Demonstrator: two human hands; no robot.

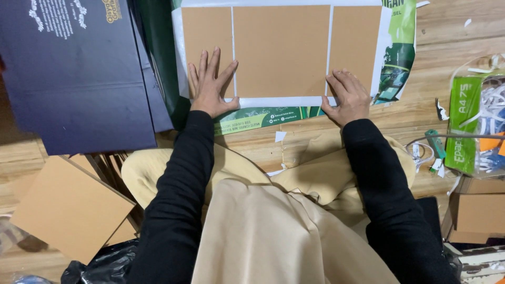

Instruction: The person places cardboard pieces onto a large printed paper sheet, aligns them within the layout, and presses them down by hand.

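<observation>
Left hand (210, 84) is pressing flat, fingers spread, on the left brown board (206, 44), while the right hand (344, 94) is resting palm down, fingers together, at the lower edge of the middle board (281, 50); neither is gripping anything. Three boards are lying on a white-backed green sheet (400, 58) on the wooden floor (452, 37). Uneven pressure could be shifting a board, closing the white gaps, or wrinkling the sheet.

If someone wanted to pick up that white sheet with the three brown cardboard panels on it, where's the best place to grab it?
Probably the near white edge of the sheet, between the left hand and right hand, coming from the person's side. The sheet lies flat on the wooden floor, so only its border offers a lip to pinch; the brown panels lie flush.
</observation>
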